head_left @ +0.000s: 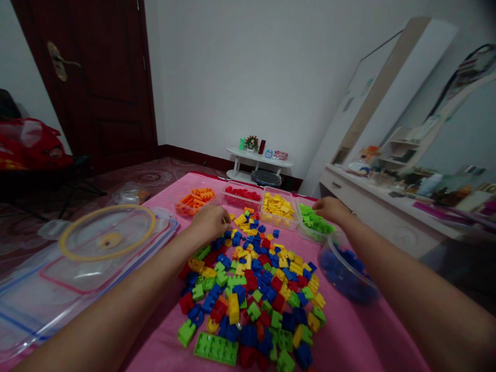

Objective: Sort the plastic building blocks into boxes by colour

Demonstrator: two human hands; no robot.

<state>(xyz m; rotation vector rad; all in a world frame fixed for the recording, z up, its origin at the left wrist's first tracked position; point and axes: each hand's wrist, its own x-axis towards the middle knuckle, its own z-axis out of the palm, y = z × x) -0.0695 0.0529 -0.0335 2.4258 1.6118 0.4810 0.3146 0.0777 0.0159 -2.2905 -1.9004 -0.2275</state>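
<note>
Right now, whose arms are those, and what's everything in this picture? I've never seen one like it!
No robot here: it's a person wearing a camera on their head, which looks forward and down. On the pink tablecloth lies a heap of mixed toy building bricks. Beyond it and to its right stand five clear containers, with bricks grouped by colour: orange, red, yellow, green, blue. Clear lids lie on the left. The bare left hand is at the heap's far left edge, the right hand at the green bricks. I can't tell whether either holds anything.

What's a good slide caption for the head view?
Left hand at a pile of mixed toy bricks on a pink cloth, right hand at a clear tub of green bricks.
</note>
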